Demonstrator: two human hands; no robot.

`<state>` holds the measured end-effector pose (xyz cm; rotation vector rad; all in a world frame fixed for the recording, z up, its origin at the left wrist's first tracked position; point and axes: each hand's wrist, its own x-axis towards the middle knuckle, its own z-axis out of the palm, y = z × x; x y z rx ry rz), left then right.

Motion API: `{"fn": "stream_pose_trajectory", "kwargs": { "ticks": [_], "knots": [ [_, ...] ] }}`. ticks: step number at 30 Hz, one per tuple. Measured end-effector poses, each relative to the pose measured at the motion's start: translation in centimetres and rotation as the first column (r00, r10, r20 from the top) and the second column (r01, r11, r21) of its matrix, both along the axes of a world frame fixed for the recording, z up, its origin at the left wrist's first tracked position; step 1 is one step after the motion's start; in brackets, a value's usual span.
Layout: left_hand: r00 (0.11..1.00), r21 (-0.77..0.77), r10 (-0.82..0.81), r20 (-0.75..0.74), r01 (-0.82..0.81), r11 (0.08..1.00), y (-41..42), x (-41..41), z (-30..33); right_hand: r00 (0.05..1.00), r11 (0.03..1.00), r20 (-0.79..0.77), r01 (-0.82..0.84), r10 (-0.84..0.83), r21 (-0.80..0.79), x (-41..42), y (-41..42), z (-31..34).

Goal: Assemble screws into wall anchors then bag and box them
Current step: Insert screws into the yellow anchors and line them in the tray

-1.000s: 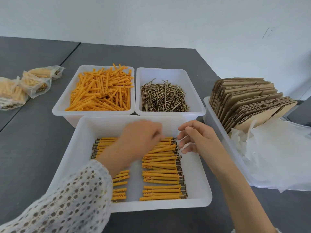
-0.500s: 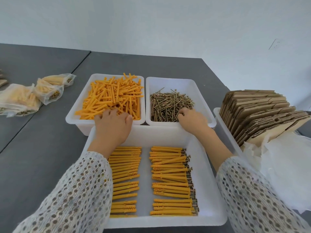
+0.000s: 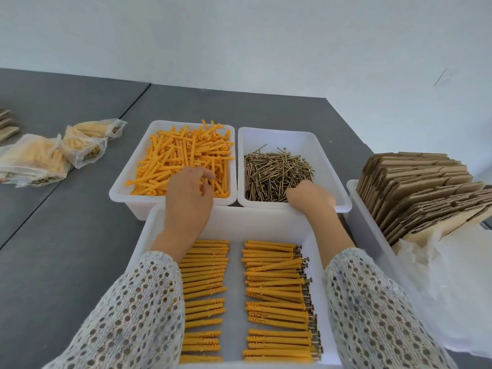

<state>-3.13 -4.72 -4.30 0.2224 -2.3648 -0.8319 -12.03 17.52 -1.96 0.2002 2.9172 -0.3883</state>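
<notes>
My left hand (image 3: 189,194) reaches into the back-left white bin (image 3: 119,194) of loose orange wall anchors (image 3: 175,158). Its fingertips and thumb curl together and pinch at an anchor near the pile's front. My right hand (image 3: 310,195) dips into the back-right bin (image 3: 330,166) of brass screws (image 3: 271,171), with its fingers hidden behind the back of the hand. In the near white tray (image 3: 234,222), two rows of assembled anchors with screws (image 3: 277,286) lie side by side.
Several filled clear bags (image 3: 40,161) lie on the grey table at the left. At the right stands a bin (image 3: 354,209) of flat cardboard boxes (image 3: 420,190), with crumpled clear plastic bags (image 3: 452,275) in front of it.
Both hands left the near tray and went forward into the back bins. The left pushed deeper among the anchors, the right into the screws. The view tilted down.
</notes>
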Motion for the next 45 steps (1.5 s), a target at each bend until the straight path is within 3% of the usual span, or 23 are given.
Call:
{"fn": "stream_pose_trajectory", "kwargs": {
  "ticks": [2, 6, 12, 18, 22, 26, 30, 33, 36, 42, 45],
  "knots": [
    [0.992, 0.104, -0.109, -0.066, 0.115, 0.988, 0.7, -0.1, 0.1, 0.998, 1.000, -0.058, 0.030, -0.030, -0.001, 0.1, 0.0, -0.2],
    [0.977, 0.101, -0.214, 0.008, 0.212, 0.972, 1.3, -0.2, -0.4, 0.988, 0.995, -0.124, 0.088, -0.093, -0.046, 0.0, 0.1, -0.4],
    [0.985, 0.197, -0.169, -0.017, 0.169, 0.966, 1.3, -0.3, -0.2, 0.945, 0.965, -0.257, 0.150, -0.205, -0.217, 0.0, 0.4, -0.6],
    [0.966, 0.399, -0.089, -0.241, 0.183, 0.898, 1.9, 0.3, 1.6, 0.874, 0.899, -0.401, 0.086, -0.275, -0.429, 0.7, 0.1, -0.4],
    [0.934, 0.622, -0.036, -0.357, 0.266, 0.736, 1.8, 0.6, 2.7, 0.836, 0.691, -0.398, -0.031, -0.379, -0.722, 1.3, -0.5, 0.3],
    [0.924, 0.705, -0.027, -0.382, 0.311, 0.637, 1.8, 0.7, 3.1, 0.852, 0.521, -0.314, -0.058, -0.419, -0.851, 1.9, -1.4, 1.0],
    [0.927, 0.669, -0.140, -0.348, 0.350, 0.656, 2.4, 0.8, 3.1, 0.946, 0.094, -0.019, 0.012, -0.325, -0.995, 2.3, -1.5, 1.6],
    [0.941, 0.628, -0.243, -0.235, 0.338, 0.701, 3.1, 0.8, 2.8, 0.965, -0.168, 0.153, 0.118, -0.214, -0.979, 2.4, -1.6, 1.8],
    [0.930, 0.620, -0.338, -0.141, 0.349, 0.703, 3.8, 1.0, 2.8, 0.971, -0.235, 0.208, 0.177, -0.115, -0.956, 2.5, -1.8, 1.7],
    [0.902, 0.552, -0.431, -0.035, 0.377, 0.744, 4.4, 1.2, 2.5, 0.986, -0.334, 0.166, 0.152, -0.011, -0.930, 3.2, -2.7, 2.0],
    [0.905, 0.529, -0.425, -0.014, 0.367, 0.765, 4.4, 1.2, 2.3, 0.998, -0.259, 0.053, 0.044, -0.030, -0.965, 3.7, -3.2, 2.0]
  ]
}}
